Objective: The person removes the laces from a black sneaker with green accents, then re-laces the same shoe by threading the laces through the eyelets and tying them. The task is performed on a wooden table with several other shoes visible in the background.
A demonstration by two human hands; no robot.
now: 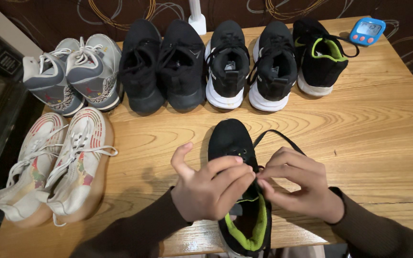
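On the wooden surface [369, 124], a black knit sneaker with a lime-green lining [237, 191] lies at the near edge. Left hand [209, 188] and right hand [299, 186] fingers pinch closed on its black lace [283, 138] over the tongue.

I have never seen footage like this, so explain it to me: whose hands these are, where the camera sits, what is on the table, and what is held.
There is no machine here. One camera, worn on a person's head, looks down at their own two hands. The left hand and right hand meet over a black shoe with a green lining, pinching its lace. On the wooden table stand more shoes: a grey pair, a black pair, a black-and-white pair, one matching black shoe with green lining and a cream pair. A small blue timer sits in the far corner.
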